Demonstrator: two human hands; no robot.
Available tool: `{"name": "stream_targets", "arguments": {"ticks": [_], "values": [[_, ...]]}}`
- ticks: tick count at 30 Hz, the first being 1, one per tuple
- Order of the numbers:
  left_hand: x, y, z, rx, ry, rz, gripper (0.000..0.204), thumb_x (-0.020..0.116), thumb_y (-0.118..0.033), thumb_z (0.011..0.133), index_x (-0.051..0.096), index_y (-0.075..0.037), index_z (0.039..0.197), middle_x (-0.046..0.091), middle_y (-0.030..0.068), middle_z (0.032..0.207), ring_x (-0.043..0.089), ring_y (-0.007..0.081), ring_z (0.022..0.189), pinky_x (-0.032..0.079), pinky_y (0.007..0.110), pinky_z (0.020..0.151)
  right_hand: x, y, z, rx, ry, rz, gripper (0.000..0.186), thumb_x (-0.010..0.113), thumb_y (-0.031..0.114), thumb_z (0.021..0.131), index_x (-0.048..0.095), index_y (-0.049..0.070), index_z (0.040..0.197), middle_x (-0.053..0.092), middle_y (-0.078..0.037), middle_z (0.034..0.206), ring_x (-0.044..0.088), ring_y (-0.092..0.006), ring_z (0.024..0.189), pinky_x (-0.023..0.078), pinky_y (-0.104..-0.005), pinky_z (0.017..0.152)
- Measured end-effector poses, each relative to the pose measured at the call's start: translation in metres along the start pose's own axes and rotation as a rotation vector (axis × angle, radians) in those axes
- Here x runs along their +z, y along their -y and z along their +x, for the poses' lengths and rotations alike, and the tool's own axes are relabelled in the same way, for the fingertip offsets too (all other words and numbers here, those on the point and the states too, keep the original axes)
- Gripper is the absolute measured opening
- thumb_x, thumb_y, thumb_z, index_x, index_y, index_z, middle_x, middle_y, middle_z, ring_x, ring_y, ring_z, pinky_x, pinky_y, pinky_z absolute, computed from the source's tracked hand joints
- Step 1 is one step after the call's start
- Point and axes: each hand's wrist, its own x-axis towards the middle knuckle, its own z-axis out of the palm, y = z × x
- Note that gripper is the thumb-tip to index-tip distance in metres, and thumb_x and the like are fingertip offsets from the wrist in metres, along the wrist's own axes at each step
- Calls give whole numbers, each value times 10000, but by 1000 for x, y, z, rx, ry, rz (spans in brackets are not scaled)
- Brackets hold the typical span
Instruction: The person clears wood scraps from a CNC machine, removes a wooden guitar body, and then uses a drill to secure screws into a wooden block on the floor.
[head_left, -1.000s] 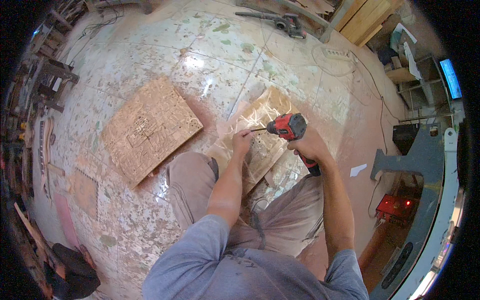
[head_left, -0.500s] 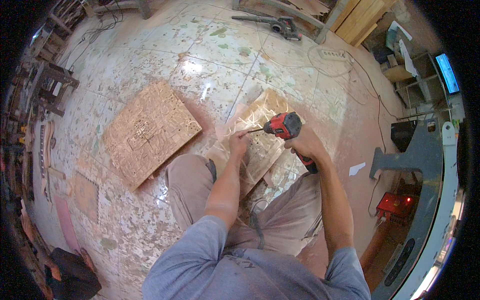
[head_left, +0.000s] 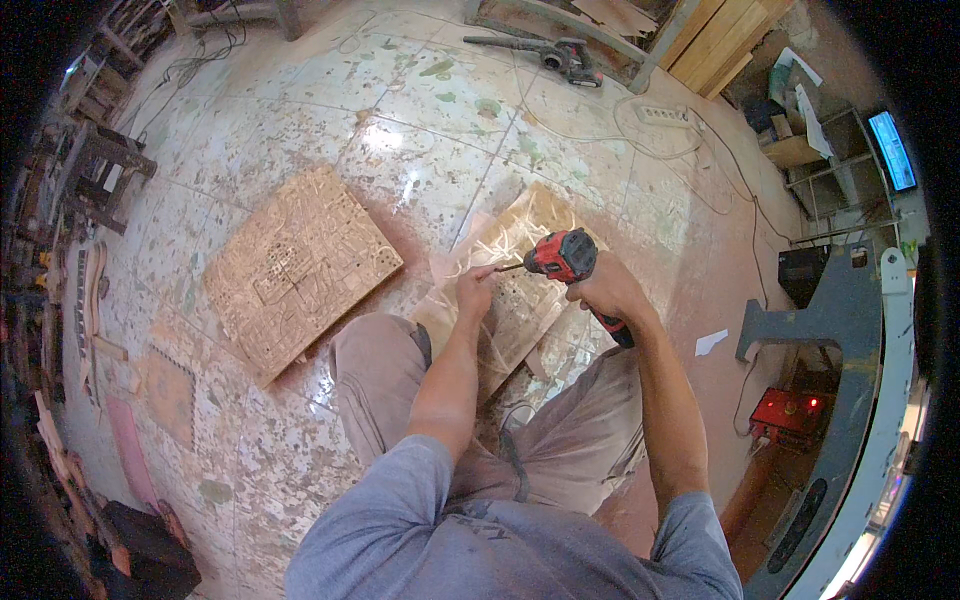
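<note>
My right hand (head_left: pixel 610 287) is wrapped round the grip of a red and black cordless drill (head_left: pixel 562 254), which points left. A thin dark bit (head_left: pixel 512 266) sticks out of its chuck. The fingers of my left hand (head_left: pixel 475 290) are pinched at the far end of this bit; whether they also hold a small screw there is too small to tell. Below both hands a wooden board (head_left: pixel 530 322) with pale curly strips (head_left: pixel 515 240) on it lies on the floor between my legs. A second board (head_left: pixel 300 270), its face marked with grooves and holes, lies to the left.
Paint-stained floor tiles (head_left: pixel 300 120) surround me. A black blower-like power tool (head_left: pixel 560 55) lies at the far side, near a power strip (head_left: pixel 665 115) and loose cables. On the right stand a grey metal frame (head_left: pixel 850 330) and a red box with a lit lamp (head_left: pixel 787 415).
The drill and my right hand have shifted very slightly left and down. My left hand stays at the bit's end, and both boards lie as before.
</note>
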Motion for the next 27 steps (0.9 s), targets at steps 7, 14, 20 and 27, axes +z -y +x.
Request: {"name": "stream_targets", "arguments": {"ticks": [7,14,20,27], "values": [[2,10,5,14,-10,1,226,727,-103,822,763,-36,1035,742,100,948,688,181,862,525,305,799,1,1,0,12,-5,24,262,713,156,650,599,-30,797,637,-96,658,654,-198,583,514,-354,579],[4,14,5,59,-10,28,242,750,-100,792,758,-28,1023,744,114,926,698,196,844,531,313,785,1,4,0,-9,-8,-19,258,711,160,650,610,-37,782,641,-103,644,653,-199,582,514,-353,582],[7,20,7,78,-47,53,199,747,-81,777,748,-7,962,727,103,913,690,206,855,527,327,779,-1,8,2,-41,-7,-46,274,711,168,649,609,-47,785,641,-118,640,658,-211,575,524,-364,588],[10,19,10,234,-86,98,112,744,-92,760,737,-34,855,710,113,904,675,271,847,518,357,774,-1,4,8,-84,-18,-154,303,710,186,639,645,-61,802,665,-200,677,692,-306,652,540,-404,638]]}}
